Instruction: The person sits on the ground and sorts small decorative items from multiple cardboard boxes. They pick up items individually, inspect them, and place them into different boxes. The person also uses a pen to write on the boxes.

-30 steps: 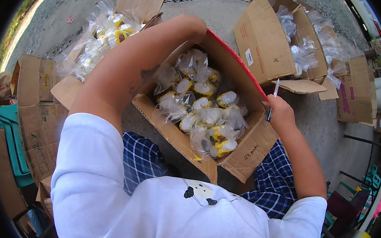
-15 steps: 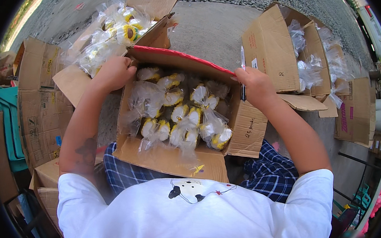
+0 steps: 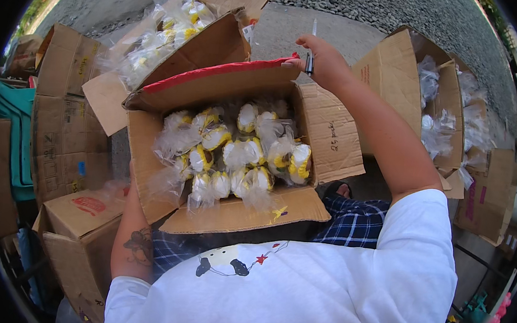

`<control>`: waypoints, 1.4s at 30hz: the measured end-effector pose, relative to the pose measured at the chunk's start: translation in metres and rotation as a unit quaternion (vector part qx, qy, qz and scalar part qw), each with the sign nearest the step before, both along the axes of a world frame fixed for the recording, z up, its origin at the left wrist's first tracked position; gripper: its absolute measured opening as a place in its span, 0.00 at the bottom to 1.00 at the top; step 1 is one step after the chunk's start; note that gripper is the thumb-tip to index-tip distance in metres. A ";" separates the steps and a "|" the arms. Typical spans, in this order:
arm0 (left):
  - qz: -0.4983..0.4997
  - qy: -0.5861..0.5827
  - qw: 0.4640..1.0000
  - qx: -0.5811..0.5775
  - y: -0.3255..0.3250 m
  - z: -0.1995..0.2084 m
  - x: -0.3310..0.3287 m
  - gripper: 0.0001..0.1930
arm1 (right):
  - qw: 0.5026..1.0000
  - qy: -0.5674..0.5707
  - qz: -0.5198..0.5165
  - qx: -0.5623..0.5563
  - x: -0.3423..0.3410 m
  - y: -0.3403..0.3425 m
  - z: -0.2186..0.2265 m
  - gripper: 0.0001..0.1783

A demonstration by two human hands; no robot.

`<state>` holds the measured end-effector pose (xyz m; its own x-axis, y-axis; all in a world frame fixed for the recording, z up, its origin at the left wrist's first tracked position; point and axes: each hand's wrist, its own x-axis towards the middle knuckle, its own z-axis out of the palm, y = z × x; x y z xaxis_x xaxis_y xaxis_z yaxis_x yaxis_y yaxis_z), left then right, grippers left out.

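head fisheye looks down at the near box (image 3: 228,86).

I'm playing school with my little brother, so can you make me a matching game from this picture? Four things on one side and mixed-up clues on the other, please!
Things:
1. pen
2. middle cardboard box
3. T-shirt
4. gravel

Clues:
A. white
B. grey, near the top of the picture
C. held in the person's right hand
D. open, with red along its far edge

Right pairs: 1-C, 2-D, 3-A, 4-B
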<state>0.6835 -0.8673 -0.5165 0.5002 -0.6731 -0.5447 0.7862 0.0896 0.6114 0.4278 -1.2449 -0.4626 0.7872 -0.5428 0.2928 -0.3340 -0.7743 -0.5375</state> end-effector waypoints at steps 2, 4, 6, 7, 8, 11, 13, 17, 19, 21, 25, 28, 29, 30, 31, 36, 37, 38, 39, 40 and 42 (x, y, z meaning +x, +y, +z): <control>-0.019 0.032 0.999 -0.005 0.005 -0.019 -0.018 0.11 | 0.985 0.121 -0.109 0.057 -0.036 -0.001 -0.026 0.33; -0.068 0.023 0.997 0.036 0.004 -0.034 -0.037 0.11 | 0.952 0.254 -0.162 0.047 -0.075 0.007 -0.058 0.32; -0.139 -0.002 0.984 0.112 0.007 -0.046 -0.051 0.11 | 0.931 0.236 -0.201 0.192 -0.094 0.018 -0.070 0.32; -0.185 -0.015 0.972 0.147 0.005 -0.054 -0.059 0.11 | 0.913 0.220 -0.224 0.260 -0.101 0.014 -0.071 0.32; -0.228 -0.028 0.957 0.178 0.006 -0.059 -0.066 0.11 | 0.917 0.154 -0.239 0.279 -0.102 0.000 -0.074 0.31; -0.328 -0.049 0.912 0.243 0.014 -0.078 -0.094 0.11 | 0.939 0.027 -0.219 0.262 -0.073 -0.043 -0.052 0.23; -0.392 -0.056 0.878 0.268 0.014 -0.095 -0.114 0.10 | 0.980 0.014 -0.140 0.137 -0.027 -0.034 -0.011 0.15; -0.486 -0.084 0.836 0.242 0.000 -0.130 -0.163 0.10 | 1.000 0.015 -0.004 -0.022 0.056 -0.032 0.001 0.07; -0.533 -0.162 0.817 0.149 -0.025 -0.146 -0.190 0.10 | 0.998 0.006 -0.037 -0.055 0.072 -0.051 0.018 0.09; -0.530 -0.312 0.788 -0.018 -0.063 -0.164 -0.211 0.10 | 0.988 -0.052 -0.114 0.094 0.083 -0.071 0.066 0.06; -0.375 0.043 0.921 0.100 -0.167 -0.131 -0.244 0.16 | 0.994 -0.046 -0.097 -0.032 0.045 -0.071 0.129 0.13; -0.413 0.001 0.907 0.086 -0.232 -0.128 -0.237 0.15 | 0.990 -0.118 -0.061 0.054 0.016 -0.036 0.158 0.16; -0.431 -0.042 0.896 0.100 -0.243 -0.116 -0.233 0.17 | 0.980 -0.142 -0.087 0.111 0.009 -0.024 0.160 0.15; -0.485 -0.134 0.864 0.010 -0.251 -0.131 -0.225 0.26 | 0.966 -0.165 -0.109 0.168 0.005 -0.011 0.162 0.14; -0.533 -0.138 0.835 -0.017 -0.254 -0.111 -0.227 0.32 | 0.945 -0.188 -0.145 0.223 -0.009 -0.002 0.161 0.14; -0.521 0.139 0.815 -0.211 -0.217 -0.003 -0.190 0.54 | 0.818 -0.338 -0.080 0.460 -0.063 0.038 0.095 0.19; -0.455 0.178 0.839 -0.239 -0.209 0.004 -0.175 0.56 | 0.780 -0.383 -0.081 0.489 -0.062 0.054 0.074 0.24; -0.364 0.263 0.858 -0.248 -0.203 0.017 -0.159 0.44 | 0.760 -0.403 -0.114 0.497 -0.066 0.070 0.048 0.21; -0.349 0.210 0.894 -0.186 -0.198 0.011 -0.149 0.39 | 0.742 -0.422 -0.141 0.501 -0.069 0.087 0.028 0.18; -0.327 0.154 0.924 -0.122 -0.193 0.000 -0.142 0.33 | 0.737 -0.439 -0.158 0.489 -0.073 0.104 0.012 0.14; -0.324 0.064 0.944 -0.012 -0.181 -0.022 -0.144 0.23 | 0.751 -0.438 -0.203 0.451 -0.081 0.133 -0.026 0.07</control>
<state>0.5398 -1.0481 -0.5387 -0.0899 -0.8285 -0.5527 0.7480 -0.4226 0.5118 0.3464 -1.1115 -0.4881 0.2231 -0.9744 -0.0297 0.3422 0.1068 -0.9335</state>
